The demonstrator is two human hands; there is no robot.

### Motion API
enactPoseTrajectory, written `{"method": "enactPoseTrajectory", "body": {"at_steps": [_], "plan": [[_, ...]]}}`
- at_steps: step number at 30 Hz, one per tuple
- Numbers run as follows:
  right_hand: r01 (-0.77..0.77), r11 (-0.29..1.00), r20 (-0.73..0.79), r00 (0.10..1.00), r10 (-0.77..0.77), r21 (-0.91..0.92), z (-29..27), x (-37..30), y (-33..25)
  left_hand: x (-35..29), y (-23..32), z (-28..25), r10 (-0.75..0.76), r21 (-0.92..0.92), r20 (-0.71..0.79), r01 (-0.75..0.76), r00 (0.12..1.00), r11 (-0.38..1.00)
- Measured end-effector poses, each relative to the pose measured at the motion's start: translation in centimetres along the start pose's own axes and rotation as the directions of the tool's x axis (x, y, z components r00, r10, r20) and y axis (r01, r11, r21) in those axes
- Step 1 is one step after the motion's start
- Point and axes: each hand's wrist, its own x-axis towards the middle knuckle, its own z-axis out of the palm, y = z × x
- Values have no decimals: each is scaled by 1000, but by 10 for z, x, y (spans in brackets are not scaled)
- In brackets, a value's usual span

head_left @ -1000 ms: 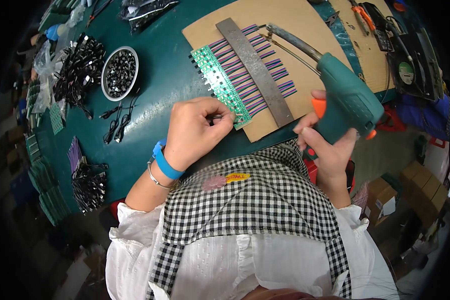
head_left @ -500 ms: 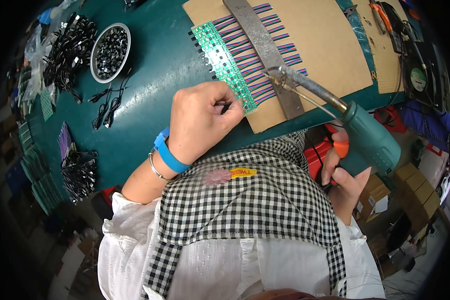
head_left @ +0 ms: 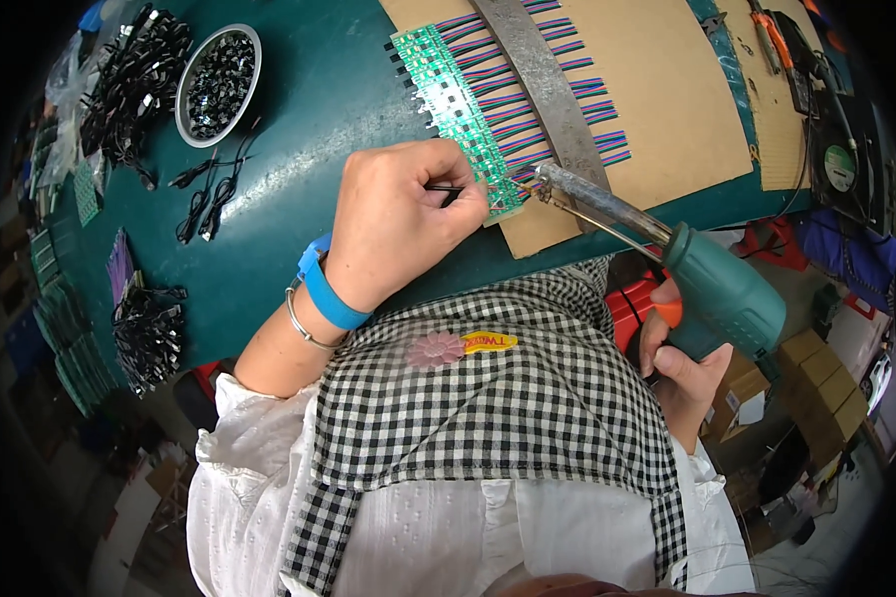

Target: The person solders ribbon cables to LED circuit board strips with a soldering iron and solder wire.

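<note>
A strip of green circuit boards (head_left: 453,104) lies along the edge of a cardboard sheet (head_left: 657,95), with rows of thin coloured wires (head_left: 592,90) running off its right side. My left hand (head_left: 398,214) is closed at the strip's near end, pinching a small black piece (head_left: 448,191) that the fingers mostly hide. In my right hand (head_left: 682,363) is a green soldering gun (head_left: 722,294) with an orange trigger. Its metal tip reaches the near end of the boards, close to my left fingertips; whether it touches cannot be made out.
A flat metal bar (head_left: 543,75) lies across the wires. On the green table (head_left: 299,129) are a bowl (head_left: 257,90) of small black parts, black cables (head_left: 209,204) and cable bundles (head_left: 134,90). Orange-handled pliers (head_left: 767,40) lie at the far right, cardboard boxes (head_left: 821,383) below the table.
The soldering gun has moved left and slightly down, bringing its tip from over the metal bar to the boards' near end. My left hand keeps its pinch.
</note>
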Motion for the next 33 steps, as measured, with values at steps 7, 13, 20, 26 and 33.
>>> {"method": "enactPoseTrajectory", "body": {"at_steps": [7, 13, 20, 26, 33], "plan": [[-24, 996, 21, 1000, 23, 81, 3, -1, -2, 1, -1, 1, -8, -46, 17, 8, 1000, 999], [-110, 990, 25, 994, 108, 84, 0, -2, 0, 0, -2, 3, 30, -20, -8, -30, 1000, 999], [-112, 993, -116, 987, 115, 28, 6, 0, -10, 1, -2, 2, 55, 11, -23, -55, 998, 998], [-27, 996, 0, 1000, 27, 82, -5, 6, -3, 1, -2, 4, 38, -12, -12, -38, 999, 999], [-53, 996, 10, 999, 52, 76, -8, 0, -4, 8, -6, -7, -8, -32, 87, 11, 996, 999]]}}
